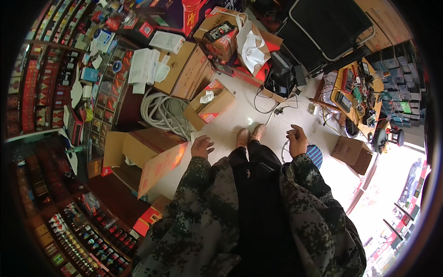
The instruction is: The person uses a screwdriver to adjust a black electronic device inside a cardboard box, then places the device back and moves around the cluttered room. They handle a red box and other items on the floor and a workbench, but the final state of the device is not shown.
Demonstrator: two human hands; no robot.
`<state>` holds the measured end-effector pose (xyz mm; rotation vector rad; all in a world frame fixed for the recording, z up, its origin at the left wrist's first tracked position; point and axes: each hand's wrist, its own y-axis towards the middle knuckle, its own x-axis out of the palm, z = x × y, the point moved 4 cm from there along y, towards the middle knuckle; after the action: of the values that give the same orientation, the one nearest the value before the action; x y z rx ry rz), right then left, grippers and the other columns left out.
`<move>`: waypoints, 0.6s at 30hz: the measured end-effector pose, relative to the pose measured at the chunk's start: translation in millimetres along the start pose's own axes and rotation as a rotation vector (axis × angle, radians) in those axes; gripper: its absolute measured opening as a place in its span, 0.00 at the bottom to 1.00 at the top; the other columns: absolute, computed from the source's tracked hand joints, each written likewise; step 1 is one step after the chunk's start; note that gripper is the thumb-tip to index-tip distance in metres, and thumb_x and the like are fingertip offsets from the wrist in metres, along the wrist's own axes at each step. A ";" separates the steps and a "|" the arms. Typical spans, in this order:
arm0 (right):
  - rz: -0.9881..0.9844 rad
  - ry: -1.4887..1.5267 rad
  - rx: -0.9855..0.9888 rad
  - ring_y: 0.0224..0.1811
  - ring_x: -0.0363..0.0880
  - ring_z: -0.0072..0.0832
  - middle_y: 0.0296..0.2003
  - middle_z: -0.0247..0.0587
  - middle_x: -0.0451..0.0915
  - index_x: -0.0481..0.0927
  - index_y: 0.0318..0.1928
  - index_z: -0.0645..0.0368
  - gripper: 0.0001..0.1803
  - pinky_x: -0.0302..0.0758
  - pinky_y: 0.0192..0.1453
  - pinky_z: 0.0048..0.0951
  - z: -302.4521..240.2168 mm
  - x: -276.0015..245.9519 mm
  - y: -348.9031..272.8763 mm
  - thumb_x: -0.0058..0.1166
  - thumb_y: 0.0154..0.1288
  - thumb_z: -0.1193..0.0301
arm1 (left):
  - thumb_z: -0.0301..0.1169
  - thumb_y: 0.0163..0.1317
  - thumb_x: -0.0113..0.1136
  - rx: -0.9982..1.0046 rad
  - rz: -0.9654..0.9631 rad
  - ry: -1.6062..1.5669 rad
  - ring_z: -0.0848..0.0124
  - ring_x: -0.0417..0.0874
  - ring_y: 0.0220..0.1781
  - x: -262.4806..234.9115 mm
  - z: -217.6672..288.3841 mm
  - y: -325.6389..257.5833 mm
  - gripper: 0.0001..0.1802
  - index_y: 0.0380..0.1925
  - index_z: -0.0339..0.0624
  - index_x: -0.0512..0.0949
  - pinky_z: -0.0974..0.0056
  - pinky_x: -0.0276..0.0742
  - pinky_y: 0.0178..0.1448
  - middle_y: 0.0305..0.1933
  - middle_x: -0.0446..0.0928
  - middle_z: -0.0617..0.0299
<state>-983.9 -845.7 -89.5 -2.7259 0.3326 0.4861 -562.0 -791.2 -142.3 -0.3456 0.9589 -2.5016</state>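
My left hand (202, 147) hangs in the air over the floor with loosely bent fingers, a little apart, and nothing in them. Nearest to it are a large opened cardboard box (162, 167) on its left and a coil of pale hose (159, 111) beyond. At about the same height on the right, my right hand (297, 140) is also empty, its fingers half curled with gaps between them. Close below that hand shows a round seat with blue and dark stripes (314, 157), partly hidden by my sleeve. Both sleeves are camouflage-patterned.
A small open carton (211, 104) sits on the pale tiled floor (240, 99) ahead. Stacked boxes, a white bag (253, 48) and a black chair (323, 27) stand farther off. Tools and cables cover a wooden table (344, 85) at right. Loaded shelves (87, 231) line the left.
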 end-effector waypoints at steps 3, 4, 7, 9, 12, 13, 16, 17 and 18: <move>0.025 0.058 -0.004 0.38 0.84 0.29 0.36 0.43 0.85 0.77 0.56 0.64 0.18 0.79 0.47 0.29 7.7 -10.8 12.1 0.51 0.66 0.75 | 0.30 0.68 0.57 0.052 -0.017 0.073 0.60 0.85 0.46 25.3 22.2 1.6 0.14 0.52 0.40 0.76 0.56 0.85 0.44 0.51 0.79 0.55; 0.030 0.073 -0.018 0.38 0.84 0.29 0.36 0.43 0.85 0.77 0.56 0.64 0.18 0.79 0.46 0.29 10.1 -14.2 18.5 0.51 0.66 0.75 | 0.30 0.68 0.57 0.054 -0.015 0.087 0.60 0.85 0.46 35.3 30.3 2.3 0.14 0.52 0.40 0.76 0.56 0.85 0.45 0.51 0.79 0.55; 0.028 0.139 -0.041 0.38 0.85 0.29 0.37 0.45 0.85 0.76 0.56 0.63 0.18 0.79 0.47 0.29 20.0 -20.8 34.7 0.51 0.66 0.76 | 0.29 0.68 0.57 0.068 0.010 0.150 0.61 0.84 0.47 62.4 44.4 -2.5 0.14 0.52 0.40 0.76 0.56 0.84 0.45 0.50 0.79 0.55; 0.018 0.110 -0.041 0.38 0.85 0.30 0.37 0.44 0.85 0.76 0.56 0.63 0.17 0.80 0.47 0.30 26.0 -22.4 44.3 0.52 0.67 0.76 | 0.28 0.68 0.57 0.150 -0.016 0.183 0.61 0.85 0.47 77.6 52.8 -10.0 0.14 0.53 0.39 0.76 0.57 0.84 0.45 0.50 0.80 0.54; -0.030 0.113 0.012 0.39 0.85 0.30 0.37 0.44 0.85 0.76 0.56 0.62 0.18 0.80 0.47 0.31 34.2 -23.0 54.6 0.52 0.66 0.75 | 0.28 0.69 0.57 0.143 -0.032 0.191 0.62 0.85 0.46 94.4 50.9 -22.3 0.13 0.52 0.38 0.76 0.57 0.84 0.45 0.51 0.80 0.55; -0.047 0.112 0.045 0.39 0.85 0.30 0.37 0.44 0.85 0.76 0.56 0.62 0.18 0.80 0.47 0.31 36.7 -23.8 56.9 0.52 0.66 0.75 | 0.27 0.69 0.57 0.136 -0.027 0.216 0.62 0.85 0.46 97.9 48.5 -26.4 0.13 0.52 0.38 0.77 0.57 0.84 0.45 0.51 0.80 0.55; -0.057 0.100 -0.006 0.38 0.85 0.30 0.37 0.44 0.85 0.77 0.56 0.62 0.18 0.79 0.47 0.30 36.2 -27.9 63.1 0.52 0.66 0.75 | 0.27 0.69 0.57 0.112 0.011 0.182 0.63 0.85 0.46 103.6 42.4 -32.4 0.13 0.52 0.39 0.77 0.58 0.84 0.45 0.52 0.80 0.55; -0.058 0.082 0.002 0.38 0.85 0.30 0.37 0.44 0.85 0.77 0.56 0.62 0.18 0.79 0.47 0.30 36.7 -29.6 64.9 0.52 0.66 0.75 | 0.27 0.69 0.57 0.105 0.021 0.179 0.63 0.85 0.47 104.4 40.4 -33.0 0.13 0.52 0.39 0.77 0.58 0.84 0.45 0.52 0.80 0.55; -0.067 0.091 -0.003 0.38 0.85 0.29 0.37 0.44 0.85 0.77 0.56 0.62 0.18 0.79 0.47 0.30 36.4 -30.6 67.0 0.52 0.66 0.75 | 0.27 0.69 0.57 0.106 0.031 0.171 0.62 0.85 0.46 105.2 39.1 -33.1 0.13 0.52 0.39 0.77 0.58 0.85 0.45 0.52 0.80 0.55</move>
<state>-1041.5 -887.9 -130.1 -2.7576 0.2634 0.3450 -649.3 -842.2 -83.5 -0.0842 0.8834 -2.5732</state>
